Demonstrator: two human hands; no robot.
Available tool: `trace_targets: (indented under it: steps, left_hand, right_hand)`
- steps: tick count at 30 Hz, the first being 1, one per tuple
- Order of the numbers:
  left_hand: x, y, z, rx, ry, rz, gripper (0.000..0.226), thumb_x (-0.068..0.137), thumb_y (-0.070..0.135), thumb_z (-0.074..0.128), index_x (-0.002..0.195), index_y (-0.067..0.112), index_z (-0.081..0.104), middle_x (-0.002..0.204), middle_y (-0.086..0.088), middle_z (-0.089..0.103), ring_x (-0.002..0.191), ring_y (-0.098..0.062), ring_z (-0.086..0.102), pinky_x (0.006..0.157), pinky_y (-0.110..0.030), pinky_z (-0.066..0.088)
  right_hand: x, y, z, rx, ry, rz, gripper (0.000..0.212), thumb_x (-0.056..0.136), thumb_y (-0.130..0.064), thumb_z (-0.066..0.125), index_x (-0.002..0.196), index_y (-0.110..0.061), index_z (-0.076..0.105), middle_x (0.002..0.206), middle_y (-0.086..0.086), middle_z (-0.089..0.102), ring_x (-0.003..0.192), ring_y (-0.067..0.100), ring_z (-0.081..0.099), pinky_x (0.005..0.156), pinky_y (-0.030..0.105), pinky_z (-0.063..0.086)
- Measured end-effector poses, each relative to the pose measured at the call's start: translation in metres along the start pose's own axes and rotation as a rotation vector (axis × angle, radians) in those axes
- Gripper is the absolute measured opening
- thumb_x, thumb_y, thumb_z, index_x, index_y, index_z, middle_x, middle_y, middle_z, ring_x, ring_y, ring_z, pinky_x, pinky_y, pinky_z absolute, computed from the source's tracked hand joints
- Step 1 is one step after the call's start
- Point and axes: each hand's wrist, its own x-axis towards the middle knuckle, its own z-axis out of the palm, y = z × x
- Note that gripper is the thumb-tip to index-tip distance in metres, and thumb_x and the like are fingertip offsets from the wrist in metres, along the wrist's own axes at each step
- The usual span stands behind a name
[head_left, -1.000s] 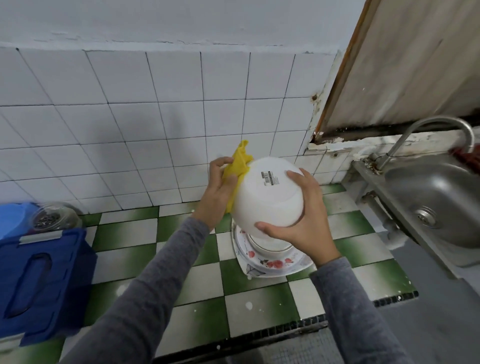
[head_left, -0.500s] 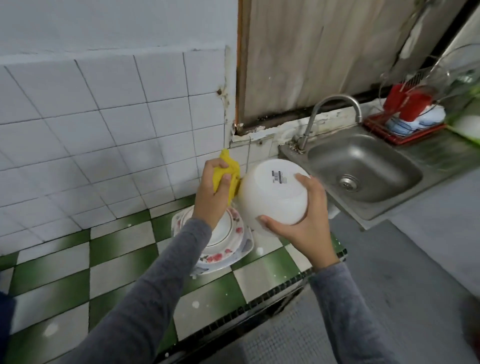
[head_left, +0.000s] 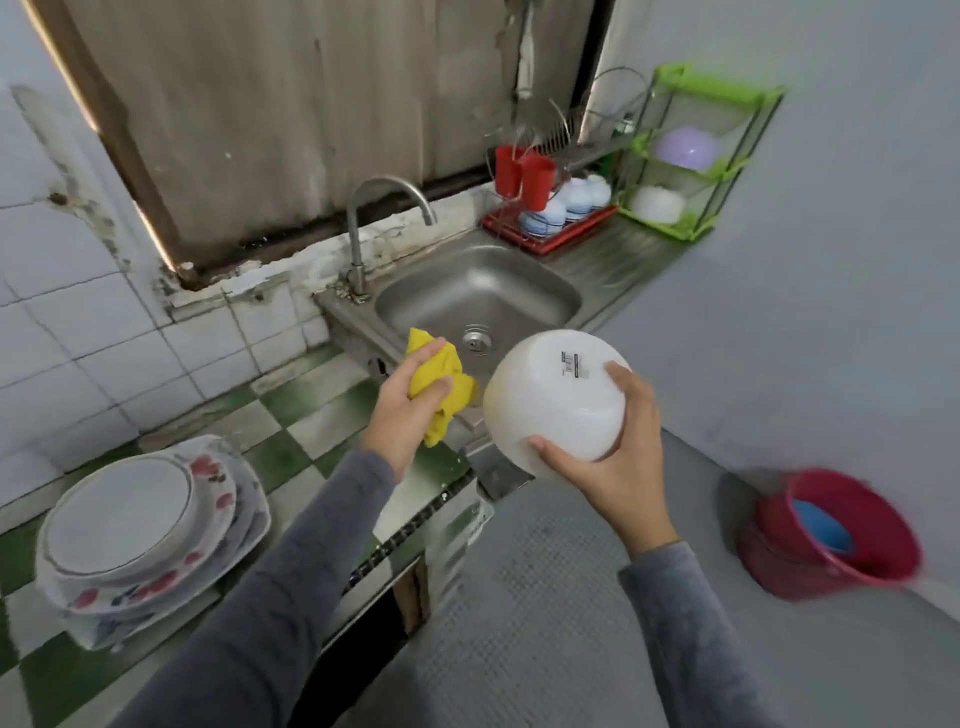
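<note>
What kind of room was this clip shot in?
Most likely a small home kitchen: a steel sink with a tap, a red dish rack, and stacked plates on a tiled counter.

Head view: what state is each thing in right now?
white bowl, tilted, base toward the camera, gripped by right hand
yellow cloth, crumpled in left hand
tap, no water running
plates, stacked on the counter
red cups, upside down in the rack
red bucket, upright on the floor
</note>
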Motion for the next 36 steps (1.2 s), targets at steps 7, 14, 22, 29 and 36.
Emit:
trace_targets:
  steps: [7,14,22,29,36]
  left_hand:
    - [0.040,-0.026,0.111,-0.015,-0.142,-0.037,0.049,0.090,0.000,0.067,0.129,0.029,0.060,0.112,0.005,0.070,0.082,-0.001,0.067,0.066,-0.019,0.056]
    - [0.131,-0.053,0.210,0.029,-0.296,-0.036,0.051,0.091,0.003,0.068,0.125,0.039,0.060,0.098,0.016,0.074,0.084,-0.009,0.063,0.074,-0.029,0.051]
    - [0.253,-0.067,0.309,0.008,-0.331,-0.062,0.051,0.092,0.003,0.066,0.134,0.031,0.058,0.083,0.019,0.074,0.073,-0.015,0.055,0.053,-0.022,0.047]
    - [0.343,-0.082,0.376,0.005,-0.307,-0.086,0.051,0.090,0.006,0.070,0.123,0.045,0.063,0.108,0.016,0.074,0.087,-0.011,0.065,0.071,-0.034,0.052]
    - [0.435,-0.082,0.433,0.046,-0.222,0.000,0.052,0.091,0.008,0.069,0.130,0.040,0.059,0.133,0.010,0.060,0.113,-0.002,0.061,0.083,-0.018,0.054]
  right_hand:
    - [0.033,0.066,-0.070,-0.018,0.132,0.071,0.100,0.055,-0.063,0.083,0.140,-0.030,0.041,0.143,-0.002,0.041,0.135,0.014,0.039,0.112,0.027,0.034]
    - [0.102,0.134,-0.111,-0.060,0.234,0.118,0.100,0.055,-0.063,0.084,0.139,-0.038,0.037,0.144,-0.008,0.039,0.135,0.006,0.038,0.112,0.032,0.035]
    - [0.223,0.204,-0.139,-0.065,0.282,0.161,0.097,0.054,-0.063,0.084,0.136,-0.046,0.035,0.140,-0.014,0.038,0.133,0.003,0.037,0.110,0.028,0.035]
    - [0.320,0.264,-0.151,-0.053,0.299,0.177,0.096,0.054,-0.063,0.085,0.134,-0.053,0.031,0.142,-0.012,0.037,0.136,0.008,0.037,0.114,0.038,0.036]
    - [0.432,0.327,-0.168,-0.047,0.287,0.140,0.102,0.055,-0.062,0.085,0.140,-0.038,0.034,0.145,-0.007,0.037,0.138,0.012,0.036,0.114,0.045,0.037]
